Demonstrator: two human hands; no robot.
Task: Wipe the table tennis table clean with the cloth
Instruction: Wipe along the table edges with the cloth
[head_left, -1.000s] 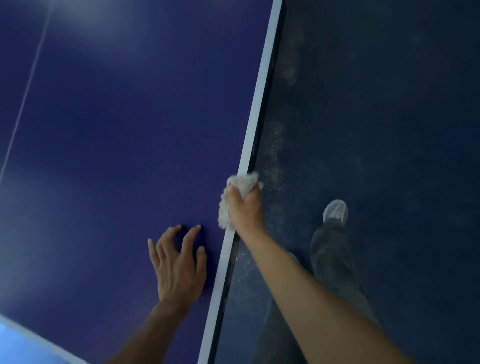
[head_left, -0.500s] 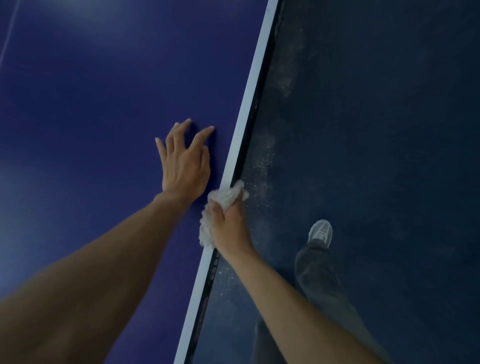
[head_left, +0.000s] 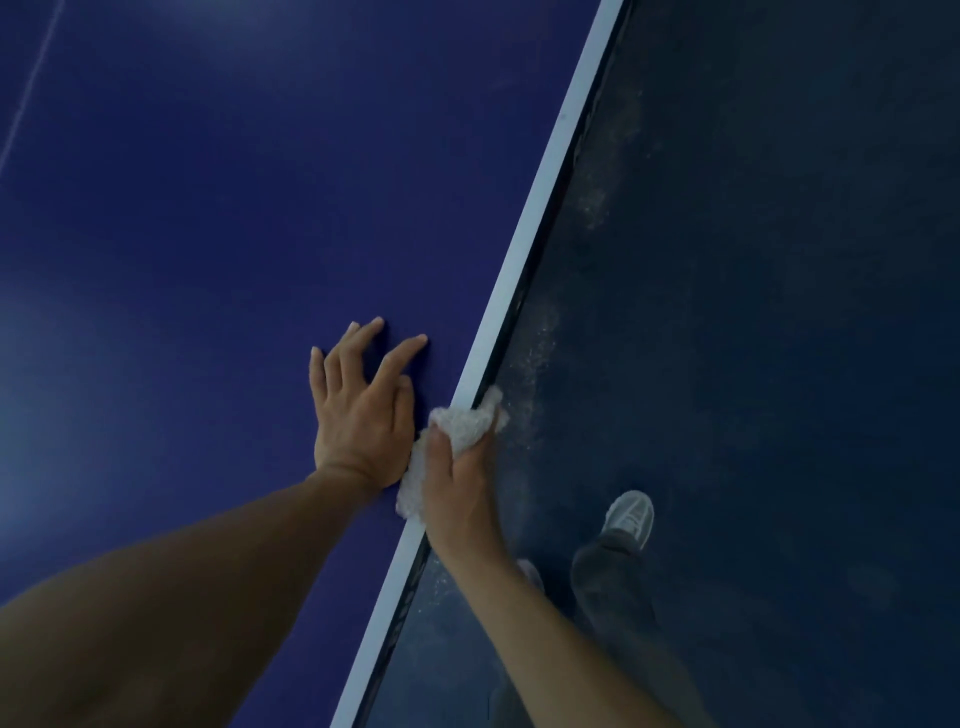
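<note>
Your right hand (head_left: 460, 499) grips cloth (head_left: 462, 426) on table (head_left: 234, 208) edge; left hand (head_left: 363, 415) flat, fingers spread, holding nothing.

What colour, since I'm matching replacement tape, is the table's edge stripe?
The edge stripe is white; head view shows it.

Bare forearms (head_left: 182, 597), dark grey trousers (head_left: 613, 587) and a pale grey sneaker (head_left: 628, 517)

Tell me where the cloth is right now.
In the head view the cloth sits bunched in the right hand on the table's white edge stripe, just right of the left hand.
</note>
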